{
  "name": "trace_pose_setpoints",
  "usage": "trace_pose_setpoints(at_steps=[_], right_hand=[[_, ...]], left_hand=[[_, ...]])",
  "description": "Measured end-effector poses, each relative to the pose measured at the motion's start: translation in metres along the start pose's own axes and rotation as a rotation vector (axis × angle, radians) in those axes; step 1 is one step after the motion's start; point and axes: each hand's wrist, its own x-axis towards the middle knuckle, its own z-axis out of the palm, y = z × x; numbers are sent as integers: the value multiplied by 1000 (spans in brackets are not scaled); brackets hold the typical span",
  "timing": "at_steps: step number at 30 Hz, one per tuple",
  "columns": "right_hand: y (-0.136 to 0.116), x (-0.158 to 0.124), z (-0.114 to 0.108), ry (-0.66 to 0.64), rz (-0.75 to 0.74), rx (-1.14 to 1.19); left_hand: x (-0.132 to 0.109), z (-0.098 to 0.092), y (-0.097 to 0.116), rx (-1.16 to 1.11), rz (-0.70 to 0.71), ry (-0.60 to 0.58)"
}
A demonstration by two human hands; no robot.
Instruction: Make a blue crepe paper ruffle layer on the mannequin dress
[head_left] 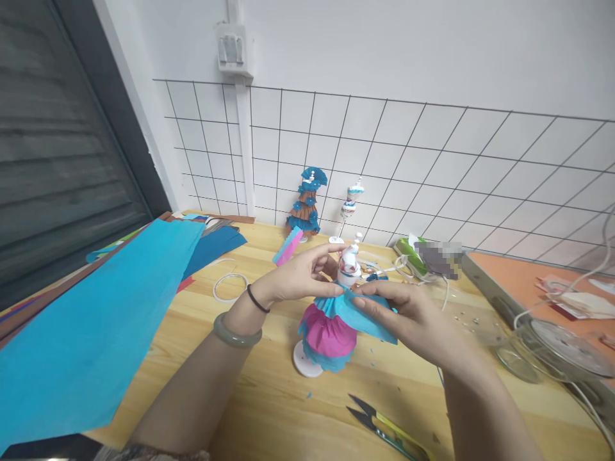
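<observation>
A small doll-shaped form (349,261) on a round white base (307,360) leans between my hands in the middle of the table. Its ruffled paper skirt (331,334) shows pink and blue layers. Around its waist lies a strip of light blue crepe paper (368,317), pleated on the left and flat on the right. My left hand (307,274) presses the pleats with its thumb, its fingers reaching behind the form. With thumb and fingers, my right hand (401,314) pinches the strip near the waist.
Snips with yellow handles (384,426) lie in front of the form. At left, a large blue paper sheet (106,307) covers other coloured sheets. Behind stand a blue-and-brown ruffled figure (306,205) and a bare form (350,203). A clear spool (560,349) sits at right.
</observation>
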Motion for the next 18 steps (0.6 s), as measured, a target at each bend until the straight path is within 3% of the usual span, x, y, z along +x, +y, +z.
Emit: trace_pose_setpoints(at_steps=[18], right_hand=[[8, 7, 9, 139, 50, -32]], left_hand=[[1, 3, -1, 21, 57, -35]])
